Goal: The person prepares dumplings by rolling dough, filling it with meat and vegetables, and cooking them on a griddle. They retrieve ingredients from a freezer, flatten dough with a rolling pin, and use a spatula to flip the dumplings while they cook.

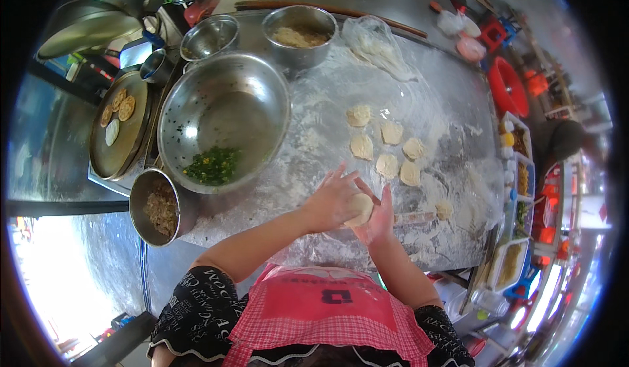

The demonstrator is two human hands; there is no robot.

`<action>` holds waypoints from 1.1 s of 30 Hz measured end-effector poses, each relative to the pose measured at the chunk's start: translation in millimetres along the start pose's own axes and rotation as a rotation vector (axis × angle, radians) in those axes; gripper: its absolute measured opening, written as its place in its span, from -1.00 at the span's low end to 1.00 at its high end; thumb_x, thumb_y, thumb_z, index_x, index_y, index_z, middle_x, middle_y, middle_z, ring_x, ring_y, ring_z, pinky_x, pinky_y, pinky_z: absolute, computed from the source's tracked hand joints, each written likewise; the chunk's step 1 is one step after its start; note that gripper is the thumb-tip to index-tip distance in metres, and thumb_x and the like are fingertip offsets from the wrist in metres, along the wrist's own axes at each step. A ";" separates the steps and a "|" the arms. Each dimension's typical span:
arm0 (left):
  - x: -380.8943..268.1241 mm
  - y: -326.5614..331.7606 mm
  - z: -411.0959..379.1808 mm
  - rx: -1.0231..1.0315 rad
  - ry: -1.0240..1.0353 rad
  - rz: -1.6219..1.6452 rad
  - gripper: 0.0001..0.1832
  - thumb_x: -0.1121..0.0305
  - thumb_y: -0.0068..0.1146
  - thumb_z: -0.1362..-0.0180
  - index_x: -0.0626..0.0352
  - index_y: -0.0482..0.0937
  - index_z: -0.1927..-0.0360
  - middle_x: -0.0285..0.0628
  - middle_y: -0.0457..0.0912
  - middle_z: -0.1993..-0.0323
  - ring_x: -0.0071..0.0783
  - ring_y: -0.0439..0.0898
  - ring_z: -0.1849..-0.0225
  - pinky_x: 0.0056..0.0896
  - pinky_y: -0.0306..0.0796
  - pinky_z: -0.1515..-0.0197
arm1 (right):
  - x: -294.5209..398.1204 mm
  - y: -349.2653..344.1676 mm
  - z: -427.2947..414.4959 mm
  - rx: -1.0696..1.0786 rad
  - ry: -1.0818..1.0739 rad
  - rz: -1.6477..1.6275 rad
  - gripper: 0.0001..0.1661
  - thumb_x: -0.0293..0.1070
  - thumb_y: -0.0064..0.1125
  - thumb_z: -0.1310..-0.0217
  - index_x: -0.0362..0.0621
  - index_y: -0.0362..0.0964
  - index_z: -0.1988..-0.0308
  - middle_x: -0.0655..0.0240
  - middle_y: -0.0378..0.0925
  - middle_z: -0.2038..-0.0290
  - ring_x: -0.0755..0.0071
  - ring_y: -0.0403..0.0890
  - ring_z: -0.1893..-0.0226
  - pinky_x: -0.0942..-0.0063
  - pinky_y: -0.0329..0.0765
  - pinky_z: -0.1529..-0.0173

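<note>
A pale, flattened dough round (360, 210) is held between my two hands above the floured metal worktop (314, 116). My left hand (330, 204) presses against its left side, fingers spread. From the right, my right hand (377, 219) supports it, thumb raised. Behind the right hand lies a wooden rolling pin (415, 217), partly hidden. Several flat dough pieces (387, 165) are laid out beyond my fingers. A smaller dough lump (444, 210) sits to the right, past the pin's end.
On the left stand a large steel bowl (236, 116) with chopped greens, a steel pot of filling (161, 209) and a round griddle (120, 126) with several cakes. Another filling pot (300, 33) and a plastic bag (376, 45) are at the back. Topping trays (522, 180) line the right edge.
</note>
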State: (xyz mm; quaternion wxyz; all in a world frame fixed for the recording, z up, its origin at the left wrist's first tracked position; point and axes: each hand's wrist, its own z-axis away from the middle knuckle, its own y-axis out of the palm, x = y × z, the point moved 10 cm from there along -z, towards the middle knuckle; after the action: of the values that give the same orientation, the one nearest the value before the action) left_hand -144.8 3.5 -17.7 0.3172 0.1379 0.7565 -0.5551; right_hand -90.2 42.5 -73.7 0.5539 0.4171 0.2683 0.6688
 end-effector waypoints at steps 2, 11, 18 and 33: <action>35.5 21.2 9.9 0.046 -0.239 0.466 -0.40 0.33 0.30 -0.01 0.18 0.40 -0.16 0.10 0.43 -0.15 -0.01 0.38 -0.22 -0.05 0.33 -0.18 | 1.8 -9.5 -6.5 -0.026 -0.032 -0.008 -0.12 0.28 -0.51 -0.40 -0.19 -0.10 -0.38 0.07 0.15 -0.32 -0.05 0.24 -0.29 0.03 0.20 -0.34; 167.7 -9.2 -47.9 -0.306 -0.512 0.148 -0.33 0.23 0.33 0.01 0.24 0.36 -0.18 0.02 0.54 -0.01 0.01 0.52 -0.03 -0.18 0.39 -0.12 | 34.3 -78.4 14.8 -0.177 -0.189 -0.046 -0.23 0.12 -0.45 -0.46 -0.34 0.00 -0.31 -0.04 0.09 -0.34 -0.04 0.14 -0.35 0.08 0.09 -0.42; 178.2 14.5 -153.7 -0.155 -0.464 -0.380 -0.36 0.19 0.26 -0.05 0.21 0.38 -0.19 0.03 0.45 -0.15 -0.04 0.35 -0.24 -0.18 0.28 -0.24 | 33.0 -111.8 48.0 -0.182 -0.169 -0.002 -0.23 0.12 -0.43 -0.45 -0.36 0.07 -0.28 -0.06 0.15 -0.30 -0.05 0.15 -0.33 0.04 0.11 -0.40; -74.8 66.2 -50.8 -0.058 0.063 0.408 -0.31 0.28 0.03 -0.13 0.30 0.18 -0.33 0.17 0.17 -0.35 0.03 0.03 -0.45 0.00 -0.12 -0.44 | 47.4 -86.4 -7.3 0.016 -0.238 -0.175 -0.29 0.13 -0.35 -0.43 -0.27 0.20 -0.20 0.08 0.36 -0.16 0.12 0.39 -0.15 0.12 0.33 -0.25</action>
State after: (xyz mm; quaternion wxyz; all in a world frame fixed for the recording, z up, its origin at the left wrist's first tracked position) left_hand -67.4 84.3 -10.8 0.4033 0.2962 0.7381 -0.4525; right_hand -53.6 109.9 -136.0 0.6347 0.4728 0.2412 0.5617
